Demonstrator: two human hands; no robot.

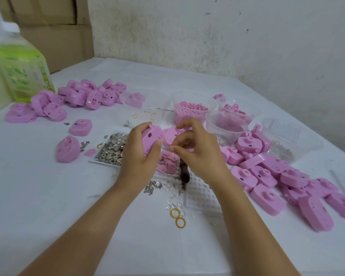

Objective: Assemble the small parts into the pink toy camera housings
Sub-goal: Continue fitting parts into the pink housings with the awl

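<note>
Blurred green bottle [22,62] cut off at the left edge; tiny part [166,148] between right-hand fingers [191,123] indistinct.

Parts spread over the table [48,196] around the pellet tub [191,112].
Left of the tub lies a heap of housings [84,94], with a bottle [22,72] farther left and behind. Right of it stand more tubs [227,124], with a second heap [267,176] before them. Before the tub, the left hand [141,156] holds a housing [150,136] and the right hand [199,152] pinches a thin part [165,148] beside it. A tray of metal clips [112,148] lies before-left, and two rings [177,218] lie farthest before it.
</note>
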